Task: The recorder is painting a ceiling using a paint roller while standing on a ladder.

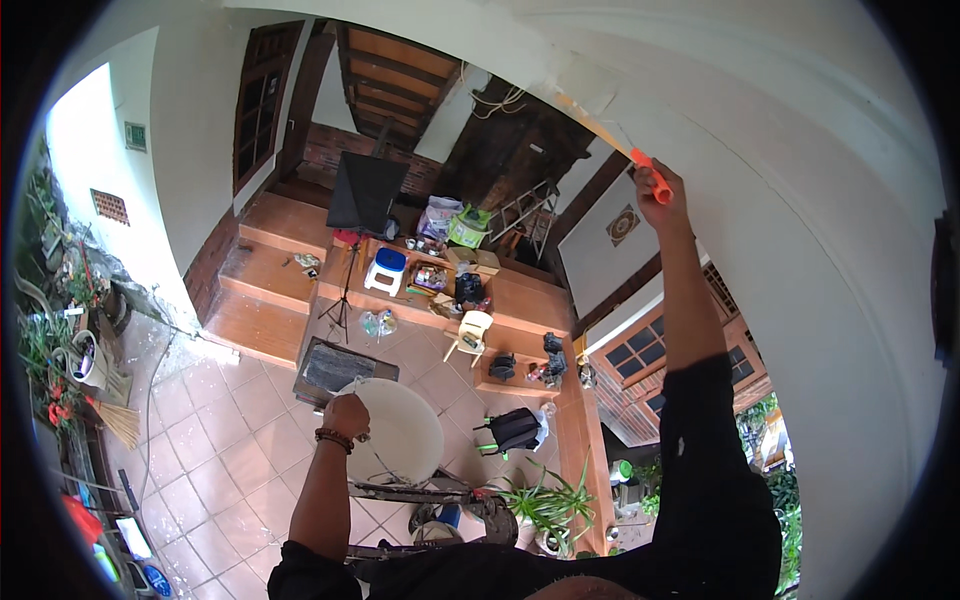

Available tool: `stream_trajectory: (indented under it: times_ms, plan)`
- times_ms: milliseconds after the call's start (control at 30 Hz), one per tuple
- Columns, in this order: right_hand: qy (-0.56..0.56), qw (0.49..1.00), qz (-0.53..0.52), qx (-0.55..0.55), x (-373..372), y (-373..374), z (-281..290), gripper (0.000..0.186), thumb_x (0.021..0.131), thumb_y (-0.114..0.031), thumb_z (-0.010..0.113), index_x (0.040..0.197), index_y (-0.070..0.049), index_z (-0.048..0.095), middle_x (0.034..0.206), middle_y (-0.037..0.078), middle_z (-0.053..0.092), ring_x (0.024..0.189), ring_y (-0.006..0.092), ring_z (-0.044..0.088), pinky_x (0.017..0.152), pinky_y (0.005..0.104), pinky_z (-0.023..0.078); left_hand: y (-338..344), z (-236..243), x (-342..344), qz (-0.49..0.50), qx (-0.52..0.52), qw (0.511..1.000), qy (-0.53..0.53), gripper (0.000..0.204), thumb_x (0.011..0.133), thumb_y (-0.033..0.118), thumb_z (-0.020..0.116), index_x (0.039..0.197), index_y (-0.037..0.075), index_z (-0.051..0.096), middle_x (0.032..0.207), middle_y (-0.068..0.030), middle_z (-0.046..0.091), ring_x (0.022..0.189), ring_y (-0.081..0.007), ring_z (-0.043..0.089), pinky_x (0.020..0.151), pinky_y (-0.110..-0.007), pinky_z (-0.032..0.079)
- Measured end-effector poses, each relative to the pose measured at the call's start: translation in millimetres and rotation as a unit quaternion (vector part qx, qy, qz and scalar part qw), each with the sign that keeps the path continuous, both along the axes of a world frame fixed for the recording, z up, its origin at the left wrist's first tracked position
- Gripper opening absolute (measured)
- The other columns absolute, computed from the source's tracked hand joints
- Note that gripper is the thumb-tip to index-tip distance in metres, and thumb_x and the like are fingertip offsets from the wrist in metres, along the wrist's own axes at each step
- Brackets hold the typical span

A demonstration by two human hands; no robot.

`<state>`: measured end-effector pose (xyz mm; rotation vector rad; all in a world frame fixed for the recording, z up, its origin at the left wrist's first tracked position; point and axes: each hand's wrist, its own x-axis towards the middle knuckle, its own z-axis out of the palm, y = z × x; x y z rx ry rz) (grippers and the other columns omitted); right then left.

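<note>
My right hand (660, 195) is raised at the upper right, its fingers wrapped round the orange handle of a paint roller (650, 175). A thin metal rod runs from the handle up to the pale edge of the overhead beam (590, 90); the roller's head blends into the white surface and is hard to make out. Below and to the left, my left hand (345, 415), with a beaded bracelet at the wrist, is closed at the side of a large white bucket (405, 430), on its thin wire handle. White paint seems to fill the bucket.
A dark ladder top (410, 493) stands close in front of me, beside the bucket. Far below lie a tiled floor (220, 440) and orange steps (270, 265). Around them are a black tripod light (367, 195), a blue-topped stool (387, 268), a small chair (468, 335) and a potted plant (550, 505).
</note>
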<state>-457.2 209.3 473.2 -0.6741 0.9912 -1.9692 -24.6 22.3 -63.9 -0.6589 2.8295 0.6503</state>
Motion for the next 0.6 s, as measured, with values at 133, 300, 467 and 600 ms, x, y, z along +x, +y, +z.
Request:
stream_trajectory:
  times_ms: [133, 300, 467, 600]
  plan:
    - [0.014, 0.995, -0.093, -0.013, -14.8, -45.5, -17.1, 0.013, 0.091, -0.015, 0.055, 0.094, -0.004, 0.049, 0.070, 0.005, 0.052, 0.057, 0.0124, 0.050, 0.046, 0.0200, 0.038, 4.4, 13.0, 4.1, -0.013, -0.025, 1.000, 0.010, 0.020, 0.075, 0.027, 0.068, 0.075, 0.008, 0.073, 0.075, -0.0080, 0.068, 0.065, -0.0197, 0.065, 0.060, -0.033, 0.054]
    - [0.078, 0.992, -0.069, -0.069, 45.5, -13.0, -49.4, 0.013, 0.091, -0.014, 0.054, 0.096, -0.004, 0.049, 0.071, 0.005, 0.051, 0.056, 0.0107, 0.047, 0.046, 0.0199, 0.036, 6.3, 16.8, 17.9, -0.020, -0.054, 0.998, 0.030, 0.025, 0.086, 0.019, 0.056, 0.071, 0.010, 0.074, 0.064, -0.0019, 0.068, 0.048, -0.0105, 0.063, 0.048, -0.027, 0.053]
    - [0.066, 0.988, -0.128, -0.062, 184.4, 111.6, -84.0, 0.035, 0.097, -0.019, 0.046, 0.125, 0.001, 0.040, 0.072, 0.006, 0.051, 0.045, 0.0090, 0.044, 0.035, 0.0180, 0.032, 8.5, 39.4, 10.0, -0.083, -0.108, 0.990, 0.040, 0.023, 0.084, 0.017, 0.056, 0.073, 0.012, 0.074, 0.065, -0.0018, 0.068, 0.053, -0.0112, 0.065, 0.051, -0.027, 0.053]
    - [-0.036, 0.979, -0.188, -0.073, 306.0, 197.4, -102.8, 0.041, 0.100, -0.023, 0.038, 0.133, 0.001, 0.031, 0.073, 0.008, 0.047, 0.041, 0.0103, 0.043, 0.031, 0.0198, 0.033, 3.0, 8.8, 4.3, -0.013, -0.003, 1.000, 0.000, 0.027, 0.072, 0.032, 0.074, 0.076, 0.005, 0.073, 0.086, -0.0150, 0.068, 0.081, -0.0284, 0.068, 0.071, -0.038, 0.054]
